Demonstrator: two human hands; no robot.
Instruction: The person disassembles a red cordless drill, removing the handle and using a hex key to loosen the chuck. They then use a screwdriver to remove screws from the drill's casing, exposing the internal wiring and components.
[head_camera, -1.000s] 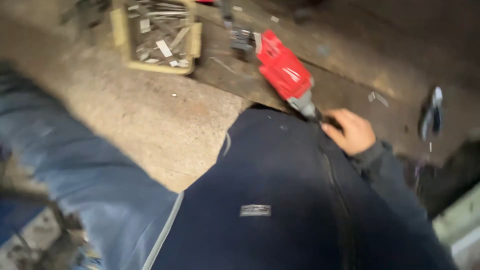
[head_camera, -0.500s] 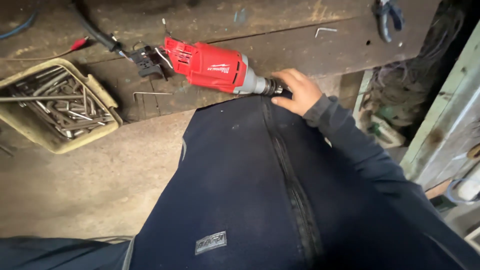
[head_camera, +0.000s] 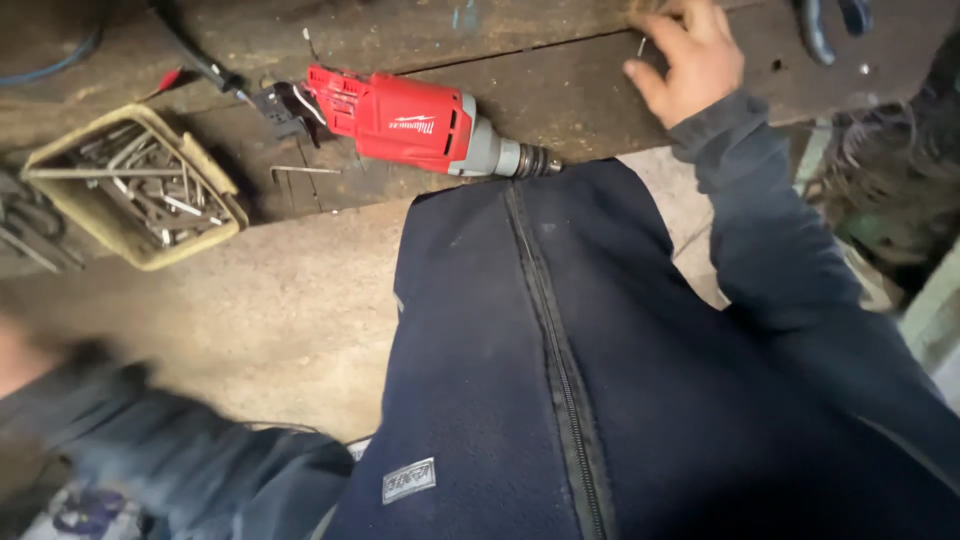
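A red power drill (head_camera: 410, 120) lies on its side on the worn wooden bench (head_camera: 560, 80), chuck pointing right, with nobody touching it. My right hand (head_camera: 690, 60) rests on the bench up and to the right of the drill, palm down and fingers apart. A small metal pin (head_camera: 640, 45) lies by its fingertips. My left hand (head_camera: 15, 360) is only a blur at the left edge, and its dark sleeve (head_camera: 180, 460) crosses the lower left. My dark zipped jacket (head_camera: 560, 380) fills the lower middle.
A yellow tray (head_camera: 190, 245) of several metal bits sits on the left of the bench. A bent hex key (head_camera: 300, 170) lies near the drill's rear, beside a black cable (head_camera: 195, 60). Blue-handled pliers (head_camera: 825, 25) lie at the top right. Cluttered shelving stands at right.
My right hand has let go of the drill's chuck and moved up and to the right onto the bench. The drill stays put. The view has shifted and steadied.
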